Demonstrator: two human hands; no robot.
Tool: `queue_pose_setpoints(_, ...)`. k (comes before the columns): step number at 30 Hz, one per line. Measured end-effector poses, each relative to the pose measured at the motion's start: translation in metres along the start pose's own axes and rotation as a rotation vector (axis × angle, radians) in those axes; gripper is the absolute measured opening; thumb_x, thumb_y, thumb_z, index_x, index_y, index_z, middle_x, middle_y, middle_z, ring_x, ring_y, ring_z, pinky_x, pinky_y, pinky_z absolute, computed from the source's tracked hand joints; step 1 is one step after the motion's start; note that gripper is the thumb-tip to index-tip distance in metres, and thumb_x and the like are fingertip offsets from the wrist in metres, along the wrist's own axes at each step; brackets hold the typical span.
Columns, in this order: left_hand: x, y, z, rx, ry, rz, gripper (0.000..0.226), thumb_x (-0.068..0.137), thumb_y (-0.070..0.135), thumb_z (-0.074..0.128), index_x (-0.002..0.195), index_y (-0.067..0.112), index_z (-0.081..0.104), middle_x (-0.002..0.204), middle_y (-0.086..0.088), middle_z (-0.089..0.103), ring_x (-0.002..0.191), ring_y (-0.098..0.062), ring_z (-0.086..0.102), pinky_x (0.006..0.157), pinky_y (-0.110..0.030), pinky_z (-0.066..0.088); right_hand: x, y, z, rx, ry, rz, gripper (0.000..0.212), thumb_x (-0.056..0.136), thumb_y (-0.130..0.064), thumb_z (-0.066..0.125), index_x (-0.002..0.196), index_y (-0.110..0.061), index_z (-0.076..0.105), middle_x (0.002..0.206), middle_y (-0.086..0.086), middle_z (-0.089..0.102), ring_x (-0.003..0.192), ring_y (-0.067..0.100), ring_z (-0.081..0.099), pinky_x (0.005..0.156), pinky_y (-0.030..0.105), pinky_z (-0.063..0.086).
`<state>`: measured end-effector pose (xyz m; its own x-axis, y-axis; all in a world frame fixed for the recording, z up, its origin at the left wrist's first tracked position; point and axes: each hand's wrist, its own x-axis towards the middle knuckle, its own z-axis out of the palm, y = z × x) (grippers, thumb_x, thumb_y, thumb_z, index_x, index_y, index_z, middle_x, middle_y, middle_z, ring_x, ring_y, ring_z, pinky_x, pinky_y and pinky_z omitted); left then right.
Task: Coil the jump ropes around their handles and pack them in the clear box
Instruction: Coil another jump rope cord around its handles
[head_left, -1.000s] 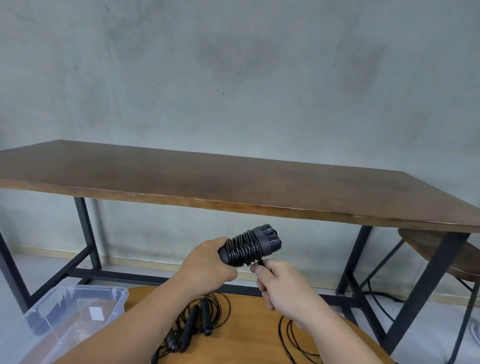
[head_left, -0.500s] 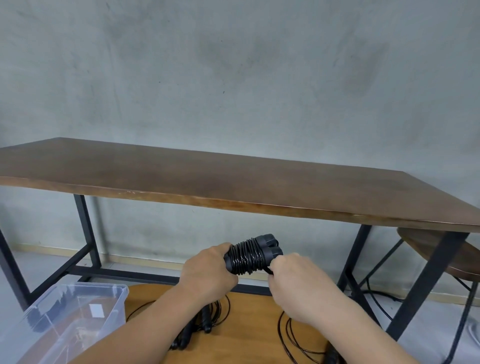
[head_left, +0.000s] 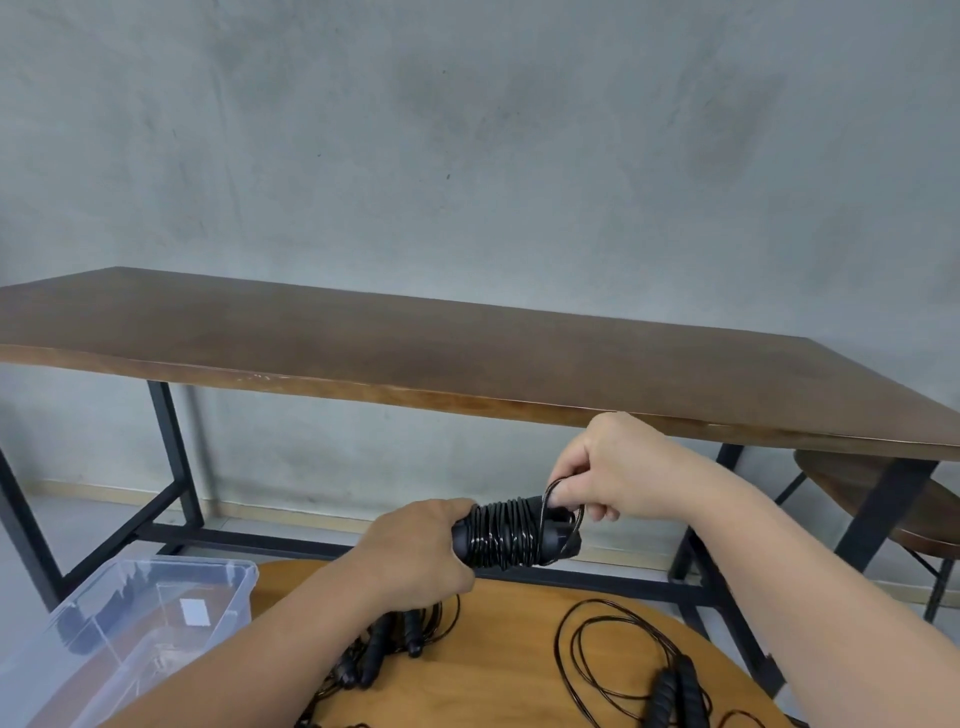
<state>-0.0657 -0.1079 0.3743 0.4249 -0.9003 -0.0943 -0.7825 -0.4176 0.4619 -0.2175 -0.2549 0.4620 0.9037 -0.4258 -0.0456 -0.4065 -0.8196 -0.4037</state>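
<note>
My left hand grips the left end of a black jump rope bundle, its cord wound many times around the paired handles. Just above the bundle's right end, my right hand pinches a loop of the same cord and holds it over the handle caps. Below, on the round wooden table, a loose black jump rope lies at the right and another uncoiled rope lies under my left forearm. The clear box stands at the lower left, open.
A long dark wooden desk on black metal legs stands ahead against a grey wall. A round wooden stool sits under its right end. The box holds something pale that I cannot make out.
My right hand has risen from beneath the bundle's right end to above it, drawing a loop of cord over the handle caps. The bundle now lies more level and lower.
</note>
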Motion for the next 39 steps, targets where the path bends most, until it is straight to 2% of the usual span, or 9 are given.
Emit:
queue_pose_setpoints(4,-0.001,0.002,-0.005,0.021,-0.009,0.057,0.024,0.074,0.022,0.064,0.090,0.034,0.052,0.072,0.012,0.054,0.070,-0.010,0.054,0.054,-0.023,0.036,0.014,0.009,0.015,0.125,0.102,0.000,0.006,0.083,-0.028,0.075,0.083,-0.029,0.081,0.075,-0.010,0.075,0.073,0.005,0.067,0.069,0.026,0.056)
queue_pose_setpoints(8,-0.002,-0.001,-0.005,0.035,-0.019,0.066,0.025,0.074,0.022,0.063,0.094,0.033,0.052,0.072,0.011,0.055,0.068,-0.009,0.053,0.055,-0.023,0.037,0.021,0.019,0.036,0.314,0.111,0.067,0.016,0.083,-0.039,0.076,0.085,-0.023,0.078,0.088,-0.006,0.075,0.088,0.012,0.069,0.088,0.039,0.057)
queue_pose_setpoints(15,0.000,-0.004,0.004,0.067,-0.032,0.064,0.029,0.073,0.024,0.062,0.098,0.033,0.050,0.081,0.008,0.060,0.082,-0.017,0.059,0.061,-0.026,0.043,0.020,0.024,0.069,0.293,0.076,0.082,0.027,0.100,-0.048,0.048,0.094,-0.024,0.059,0.071,-0.003,0.056,0.063,0.012,0.051,0.060,0.026,0.041)
queue_pose_setpoints(19,0.000,-0.001,0.003,0.044,-0.135,0.041,0.068,0.076,0.030,0.067,0.138,0.033,0.039,0.091,0.012,0.053,0.089,-0.015,0.055,0.068,-0.024,0.041,0.020,0.024,0.071,0.241,0.102,0.058,0.037,0.100,-0.043,0.050,0.074,-0.019,0.059,0.064,-0.007,0.054,0.059,0.008,0.050,0.061,0.025,0.043)
queue_pose_setpoints(21,0.002,-0.001,0.001,0.016,-0.242,0.023,0.094,0.075,0.042,0.075,0.152,0.035,0.021,0.118,0.010,0.056,0.109,-0.015,0.054,0.086,-0.025,0.045,0.019,0.024,0.072,0.213,0.106,0.057,0.045,0.100,-0.043,0.050,0.064,-0.015,0.052,0.057,-0.005,0.047,0.051,0.009,0.043,0.057,0.025,0.038)
queue_pose_setpoints(23,0.004,-0.002,-0.001,-0.007,-0.286,-0.003,0.114,0.072,0.058,0.077,0.157,0.034,0.004,0.151,0.007,0.040,0.135,-0.016,0.041,0.108,-0.029,0.037,0.018,0.024,0.072,0.204,0.114,0.050,0.048,0.101,-0.043,0.050,0.061,-0.016,0.050,0.056,-0.004,0.046,0.050,0.009,0.041,0.055,0.024,0.036)
queue_pose_setpoints(26,0.005,0.005,-0.003,0.041,-0.170,0.043,0.119,0.069,0.070,0.072,0.157,0.032,0.001,0.159,0.007,0.028,0.143,-0.016,0.031,0.115,-0.032,0.031,0.017,0.023,0.071,0.201,0.122,0.053,0.047,0.101,-0.042,0.050,0.061,-0.016,0.052,0.057,-0.003,0.047,0.052,0.011,0.043,0.055,0.025,0.036)
queue_pose_setpoints(31,0.006,0.027,0.005,0.089,-0.027,0.138,0.083,0.071,0.080,0.060,0.140,0.039,0.039,0.127,0.014,0.058,0.117,-0.012,0.055,0.095,-0.028,0.046,0.019,0.019,0.071,0.214,0.127,0.068,0.048,0.101,-0.038,0.050,0.074,-0.001,0.061,0.061,0.000,0.054,0.056,0.014,0.045,0.054,0.026,0.037)
queue_pose_setpoints(39,0.004,0.028,0.014,0.174,0.053,0.132,0.071,0.075,0.084,0.047,0.125,0.034,0.049,0.107,0.012,0.061,0.096,-0.011,0.058,0.084,-0.031,0.051,0.013,0.016,0.072,0.341,0.110,0.139,0.044,0.098,-0.041,0.056,0.063,-0.014,0.059,0.061,-0.001,0.056,0.055,0.012,0.048,0.056,0.026,0.039)
